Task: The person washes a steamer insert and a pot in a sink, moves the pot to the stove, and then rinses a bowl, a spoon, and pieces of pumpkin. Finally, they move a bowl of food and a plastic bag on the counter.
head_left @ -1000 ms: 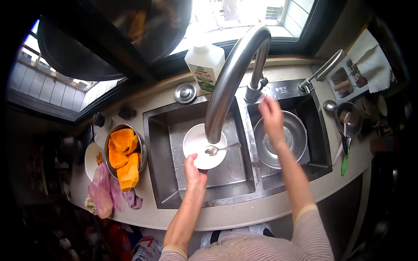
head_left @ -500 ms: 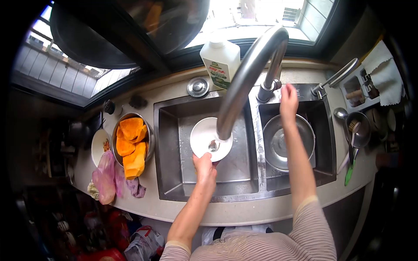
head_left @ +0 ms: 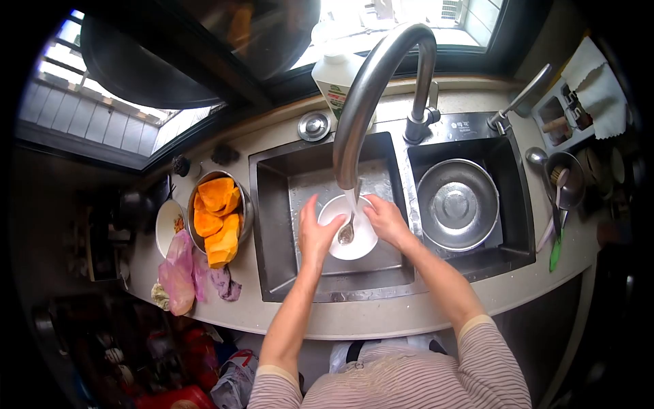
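A white bowl is in the left sink basin, under the running water of the curved faucet. Inside it lies a metal spoon. At the bowl's left side is my left hand, its fingers spread and its thumb reaching over the rim. My right hand grips the bowl's right rim, thumb on the inner side. The bowl's underside is hidden.
A round metal pan sits in the right basin. Left of the sink are a pot with orange pumpkin pieces, a white dish and a pink plastic bag. Behind stands a white bottle. Utensils lie at right.
My right hand has come from the faucet handle to the bowl. Water now runs from the spout. My left hand has moved up beside the bowl, its fingers now spread.
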Tool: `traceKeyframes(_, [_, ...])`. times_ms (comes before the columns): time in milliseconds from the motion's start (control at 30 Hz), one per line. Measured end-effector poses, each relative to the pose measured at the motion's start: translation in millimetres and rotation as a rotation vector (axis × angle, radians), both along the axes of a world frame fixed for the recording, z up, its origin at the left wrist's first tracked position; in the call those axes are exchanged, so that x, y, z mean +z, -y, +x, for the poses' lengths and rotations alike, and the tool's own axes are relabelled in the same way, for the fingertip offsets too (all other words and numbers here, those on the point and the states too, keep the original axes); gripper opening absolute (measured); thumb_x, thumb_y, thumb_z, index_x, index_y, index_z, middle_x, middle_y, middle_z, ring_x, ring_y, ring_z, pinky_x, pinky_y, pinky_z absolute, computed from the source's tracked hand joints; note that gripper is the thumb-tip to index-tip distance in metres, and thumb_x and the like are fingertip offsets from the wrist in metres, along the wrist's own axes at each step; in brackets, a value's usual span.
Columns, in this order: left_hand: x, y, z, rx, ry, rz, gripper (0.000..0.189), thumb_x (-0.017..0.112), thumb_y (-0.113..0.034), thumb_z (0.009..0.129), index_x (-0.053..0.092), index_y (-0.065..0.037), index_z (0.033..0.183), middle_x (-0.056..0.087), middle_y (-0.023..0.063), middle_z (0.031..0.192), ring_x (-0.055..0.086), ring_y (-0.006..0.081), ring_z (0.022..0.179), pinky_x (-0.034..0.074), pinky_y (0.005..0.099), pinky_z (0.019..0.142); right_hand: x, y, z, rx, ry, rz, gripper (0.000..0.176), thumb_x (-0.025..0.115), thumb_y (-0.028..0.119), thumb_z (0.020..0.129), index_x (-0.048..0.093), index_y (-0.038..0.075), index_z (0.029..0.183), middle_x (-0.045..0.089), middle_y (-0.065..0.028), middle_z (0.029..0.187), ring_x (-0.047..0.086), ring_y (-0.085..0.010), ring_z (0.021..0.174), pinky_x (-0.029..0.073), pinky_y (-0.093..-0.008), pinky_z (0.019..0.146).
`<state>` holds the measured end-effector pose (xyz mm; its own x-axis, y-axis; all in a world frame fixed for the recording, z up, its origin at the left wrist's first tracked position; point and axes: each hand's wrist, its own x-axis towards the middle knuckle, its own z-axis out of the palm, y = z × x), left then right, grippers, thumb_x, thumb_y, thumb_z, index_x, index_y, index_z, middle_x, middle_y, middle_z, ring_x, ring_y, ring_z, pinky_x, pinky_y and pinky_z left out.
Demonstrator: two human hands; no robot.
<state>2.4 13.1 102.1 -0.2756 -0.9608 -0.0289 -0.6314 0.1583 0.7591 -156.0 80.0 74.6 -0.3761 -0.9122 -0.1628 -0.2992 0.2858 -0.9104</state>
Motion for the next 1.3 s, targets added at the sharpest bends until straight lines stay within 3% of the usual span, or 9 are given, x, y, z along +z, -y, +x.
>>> traceKeyframes(67, [28.3,6.2,-14.7,-0.268,0.272,-0.071,0.058,0.074,-0.034,0.063,0.057,-0.006,0.111,0.059,0.0119,0.109,0.058,0.0257,0.100,0.047,0.0376,0.080,11.2,1.0,-1.0,0.080,-0.049,0.023,0.024,0.055,0.020,0.083,0.060,0.005,0.101,0.062,-0.0222,0.086,0.058,-0.0398,0.085,0.046,-0.0447,0.074])
traceKeyframes(167, [19.7,30.3,-26.0,-0.448,0.591,0.173,0.043,0.072,-0.032,0.066,0.064,-0.008,0.099,0.065,0.0101,0.091,0.062,0.0295,0.086,0.048,0.0383,0.076,13.5,1.1,-3.9,0.167,-0.118,0.143,0.026,0.057,0.023,0.083,0.062,0.003,0.098,0.062,-0.0200,0.083,0.061,-0.0340,0.082,0.046,-0.0390,0.071])
traceKeyframes(200, [1.5,42.7,-19.8,-0.422,0.503,0.222,0.033,0.068,-0.032,0.070,0.066,-0.005,0.090,0.067,0.0084,0.080,0.064,0.0266,0.075,0.049,0.0365,0.072,10.1,0.0,-5.3,0.165,-0.180,0.112,0.024,0.058,0.024,0.082,0.064,0.001,0.088,0.062,-0.0215,0.079,0.060,-0.0383,0.078,0.045,-0.0454,0.070])
traceKeyframes(300, [-21.0,61.4,8.9,-0.437,0.090,0.817,0.036,0.059,-0.023,0.073,0.061,-0.008,0.106,0.065,0.0097,0.084,0.064,0.0200,0.071,0.051,0.0323,0.055,12.2,-2.9,-8.3,0.127,-0.115,0.223,0.024,0.060,0.025,0.081,0.065,0.001,0.085,0.062,-0.0211,0.076,0.060,-0.0373,0.076,0.046,-0.0446,0.068])
traceKeyframes(500, [-30.4,31.0,20.3,-0.124,-0.309,1.053,0.051,0.053,-0.012,0.073,0.045,-0.010,0.124,0.058,0.0106,0.098,0.061,0.0155,0.064,0.049,0.0280,0.045,-16.9,-0.5,4.0,-0.111,0.118,0.179,0.023,0.060,0.017,0.078,0.065,0.001,0.092,0.064,-0.0193,0.080,0.063,-0.0275,0.073,0.048,-0.0357,0.068])
traceKeyframes(667, [-11.8,16.3,-1.6,-0.124,0.085,0.423,0.050,0.046,-0.005,0.075,0.045,-0.009,0.124,0.058,0.0149,0.100,0.056,0.0285,0.097,0.043,0.0382,0.084,-96.5,-3.0,41.9,-0.390,0.593,-0.015,0.028,0.054,0.005,0.077,0.059,-0.002,0.104,0.065,-0.0124,0.089,0.062,-0.0185,0.078,0.050,-0.0314,0.067])
traceKeyframes(867, [8.4,8.7,17.0,-0.275,0.354,-0.219,0.057,0.055,-0.001,0.071,0.045,-0.015,0.125,0.050,0.0156,0.111,0.052,0.0340,0.100,0.046,0.0426,0.079,-49.3,-9.6,21.3,-0.235,0.900,0.369,0.020,0.049,0.011,0.088,0.058,0.001,0.102,0.062,-0.0053,0.078,0.059,-0.0106,0.068,0.049,-0.0226,0.053])
traceKeyframes(1033, [14.4,19.2,38.5,-0.169,0.297,-0.517,0.062,0.057,0.005,0.065,0.045,-0.010,0.124,0.048,0.0156,0.113,0.051,0.0355,0.102,0.046,0.0416,0.080,-43.8,-12.9,11.7,-0.107,0.601,0.341,0.021,0.050,0.015,0.088,0.061,0.002,0.101,0.064,-0.0072,0.081,0.060,-0.0135,0.074,0.049,-0.0266,0.064])
traceKeyframes(1300, [23.1,28.1,76.1,-0.036,0.177,-0.482,0.062,0.050,0.013,0.064,0.043,-0.004,0.123,0.046,0.0203,0.114,0.048,0.0387,0.104,0.039,0.0415,0.089,-32.9,-11.6,7.5,0.039,0.267,0.076,0.026,0.052,0.019,0.088,0.063,0.003,0.105,0.064,-0.0143,0.101,0.060,-0.0209,0.097,0.044,-0.0300,0.084])
